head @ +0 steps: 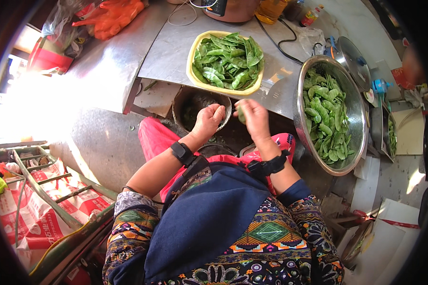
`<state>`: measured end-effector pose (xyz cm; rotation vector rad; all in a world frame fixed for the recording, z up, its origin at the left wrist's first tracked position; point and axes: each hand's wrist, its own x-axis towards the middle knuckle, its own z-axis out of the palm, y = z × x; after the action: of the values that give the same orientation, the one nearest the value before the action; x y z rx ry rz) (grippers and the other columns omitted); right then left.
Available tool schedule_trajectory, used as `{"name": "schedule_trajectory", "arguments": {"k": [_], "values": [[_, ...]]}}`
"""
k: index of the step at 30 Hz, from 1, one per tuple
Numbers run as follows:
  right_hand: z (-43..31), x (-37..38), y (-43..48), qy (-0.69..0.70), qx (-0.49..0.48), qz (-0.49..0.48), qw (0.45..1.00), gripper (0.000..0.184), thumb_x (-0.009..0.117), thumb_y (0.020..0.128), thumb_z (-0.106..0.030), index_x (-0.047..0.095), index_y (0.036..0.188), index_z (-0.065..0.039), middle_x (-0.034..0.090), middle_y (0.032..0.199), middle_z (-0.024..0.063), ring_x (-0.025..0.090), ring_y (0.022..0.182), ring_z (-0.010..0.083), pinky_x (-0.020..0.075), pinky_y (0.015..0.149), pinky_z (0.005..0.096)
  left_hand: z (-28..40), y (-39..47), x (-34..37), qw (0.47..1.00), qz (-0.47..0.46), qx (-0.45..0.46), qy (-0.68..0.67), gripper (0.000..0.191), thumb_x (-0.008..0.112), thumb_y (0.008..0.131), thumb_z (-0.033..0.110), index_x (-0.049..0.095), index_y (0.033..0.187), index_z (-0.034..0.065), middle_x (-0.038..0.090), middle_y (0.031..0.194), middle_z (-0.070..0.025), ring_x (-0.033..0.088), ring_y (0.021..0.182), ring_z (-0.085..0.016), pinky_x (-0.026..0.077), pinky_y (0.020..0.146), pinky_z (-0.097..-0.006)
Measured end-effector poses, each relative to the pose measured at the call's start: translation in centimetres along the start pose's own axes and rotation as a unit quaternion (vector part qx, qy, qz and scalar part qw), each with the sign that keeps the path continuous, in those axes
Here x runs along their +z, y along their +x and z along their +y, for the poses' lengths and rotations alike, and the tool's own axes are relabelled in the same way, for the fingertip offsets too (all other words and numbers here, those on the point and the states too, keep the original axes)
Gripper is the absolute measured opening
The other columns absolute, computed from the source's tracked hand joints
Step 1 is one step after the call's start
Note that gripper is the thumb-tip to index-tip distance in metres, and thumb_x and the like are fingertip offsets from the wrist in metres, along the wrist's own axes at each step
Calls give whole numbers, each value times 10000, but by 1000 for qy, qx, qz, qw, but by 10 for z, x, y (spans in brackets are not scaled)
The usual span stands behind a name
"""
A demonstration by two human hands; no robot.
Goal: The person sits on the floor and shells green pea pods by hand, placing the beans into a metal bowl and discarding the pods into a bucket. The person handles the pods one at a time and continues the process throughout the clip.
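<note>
My left hand (209,119) is over the right part of a dark bucket (180,117), its fingers curled with thumb against forefinger; whether something thin is pinched there I cannot tell. My right hand (252,115), beside the bucket's right rim, holds a flat green bean pod (241,114) between its fingers. A yellow-rimmed basin (190,67) heaped with flat green pods (232,62) stands on the metal table in front of me. To my right a perforated steel colander (358,117), tilted in view, holds more flat green pods (324,117). The bucket's contents are dark and partly green.
The steel table (164,53) spans the front, with a cooker (232,9), an oil bottle (271,10) and a black cable (280,44) at its back. An orange plastic bag (110,17) lies back left. A glass lid (353,60) leans behind the colander. A green metal frame (46,192) stands left.
</note>
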<state>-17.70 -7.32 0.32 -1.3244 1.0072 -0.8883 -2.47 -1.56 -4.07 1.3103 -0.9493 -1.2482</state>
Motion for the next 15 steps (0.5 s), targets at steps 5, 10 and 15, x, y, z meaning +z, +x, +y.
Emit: {"name": "schedule_trajectory", "arguments": {"k": [5,10,15], "values": [[-28,-81,19,104,-91,149,979,254,505,943,-230,619,935,-3,632,857,64,613,685,134,479,659,253,-24,12,-21,995,44,3,86,340,579,894,272,590,665,22,531,579,-15,442,553,-91,393,535,-283],[-65,-181,16,-463,-175,399,772,358,563,868,-199,548,1184,-33,582,1145,181,563,1031,294,432,896,380,-37,30,-52,964,100,-59,238,502,623,831,460,593,581,25,522,496,-47,472,460,-136,404,496,-312],[-42,-143,54,-419,-255,172,854,338,600,762,-77,587,1099,-41,596,1108,129,554,1047,304,432,905,358,-45,51,-50,964,167,50,203,223,588,853,244,631,806,30,600,628,-70,542,539,-152,444,542,-313]]}}
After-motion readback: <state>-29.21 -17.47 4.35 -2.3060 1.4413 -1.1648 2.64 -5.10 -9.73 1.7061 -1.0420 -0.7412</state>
